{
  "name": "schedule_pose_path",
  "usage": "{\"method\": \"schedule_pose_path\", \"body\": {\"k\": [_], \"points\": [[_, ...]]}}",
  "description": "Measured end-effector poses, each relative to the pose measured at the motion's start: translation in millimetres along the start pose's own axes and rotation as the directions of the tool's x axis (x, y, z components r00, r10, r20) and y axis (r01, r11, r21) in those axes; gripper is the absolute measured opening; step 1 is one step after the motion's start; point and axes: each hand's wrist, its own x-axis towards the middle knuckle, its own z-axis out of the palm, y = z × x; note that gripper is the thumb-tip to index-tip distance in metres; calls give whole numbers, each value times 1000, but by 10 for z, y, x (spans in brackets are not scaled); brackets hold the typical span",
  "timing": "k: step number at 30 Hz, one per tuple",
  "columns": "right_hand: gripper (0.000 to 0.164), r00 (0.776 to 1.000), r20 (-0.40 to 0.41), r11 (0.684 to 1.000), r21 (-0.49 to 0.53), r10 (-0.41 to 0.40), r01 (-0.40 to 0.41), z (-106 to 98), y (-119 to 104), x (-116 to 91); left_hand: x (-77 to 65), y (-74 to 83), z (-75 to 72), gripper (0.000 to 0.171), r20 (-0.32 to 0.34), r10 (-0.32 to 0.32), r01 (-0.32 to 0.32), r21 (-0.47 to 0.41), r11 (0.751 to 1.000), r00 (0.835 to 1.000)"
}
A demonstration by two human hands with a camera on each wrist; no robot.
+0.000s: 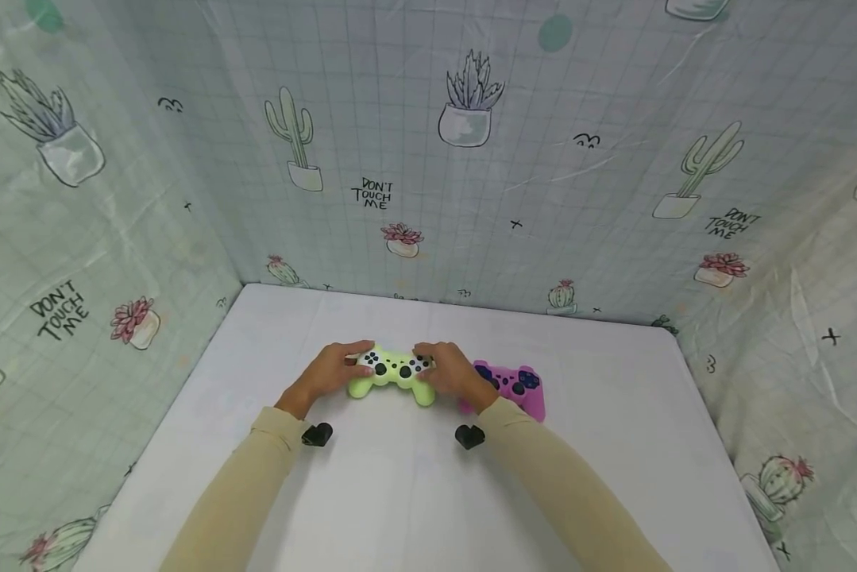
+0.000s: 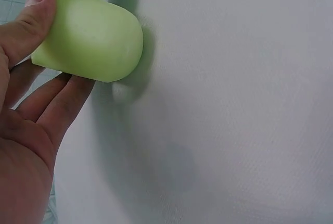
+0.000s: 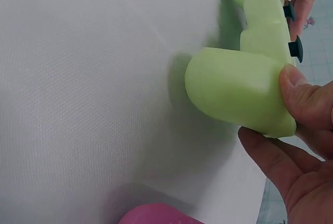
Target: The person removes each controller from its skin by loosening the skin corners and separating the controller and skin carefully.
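A light green game controller [image 1: 394, 369] with dark thumbsticks is held between both hands over the white table. My left hand [image 1: 331, 369] grips its left end, thumb on the face and fingers around the side; the left wrist view shows the green handle [image 2: 93, 39] between thumb and fingers. On the other end, my right hand [image 1: 448, 369] pinches the controller the same way, with the thumb [image 3: 302, 96] near one thumbstick [image 3: 295, 49]. A pink game controller [image 1: 531, 391] lies just right of the right hand, partly hidden by that wrist.
The white table [image 1: 399, 492] meets a cactus-print cloth [image 1: 428, 199] at the back and both sides. Small black wrist devices show beside each cuff, the left one [image 1: 318, 434] and the right one [image 1: 469, 435]. The pink controller's edge enters the right wrist view at the bottom.
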Motion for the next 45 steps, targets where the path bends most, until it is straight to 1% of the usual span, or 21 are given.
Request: {"method": "schedule_pose_path", "body": {"k": [7, 11, 18, 21, 25, 29, 32, 35, 41, 45], "points": [[53, 999, -39, 1000, 21, -7, 7, -46, -56, -36, -4, 41, -44, 63, -30, 42, -44, -39, 998, 999], [53, 998, -63, 1000, 17, -20, 21, -58, -66, -48, -13, 83, -62, 63, -48, 41, -44, -60, 997, 998], [56, 994, -100, 999, 13, -35, 36, -82, -77, -78, -29, 167, -75, 64, -75, 62, -67, -69, 995, 995], [56, 992, -116, 999, 4, -49, 50, -93, -78, -93, -28, 185, -71, 64, -87, 64, -71, -86, 994, 994], [56, 989, -132, 997, -4, -73, 74, -104, -86, -117, -28, 194, -64, 63, -108, 88, -99, -110, 989, 990], [56, 982, -154, 994, 2, -105, 106, -114, -100, -146, -30, 205, -60, 61, -136, 116, -131, -109, 985, 984], [56, 978, -169, 992, 4, -122, 124, -124, -113, -167, -35, 225, -62, 61, -159, 118, -135, -101, 986, 980], [56, 975, -182, 992, -12, -124, 123, -130, -131, -184, -45, 252, -66, 61, -178, 118, -135, -88, 987, 977], [56, 971, -211, 994, -35, -109, 104, -126, -161, -204, -54, 284, -67, 60, -200, 102, -120, -83, 989, 975], [56, 967, -222, 992, -41, -122, 116, -120, -163, -220, -63, 305, -69, 61, -208, 92, -113, -91, 989, 974]]}}
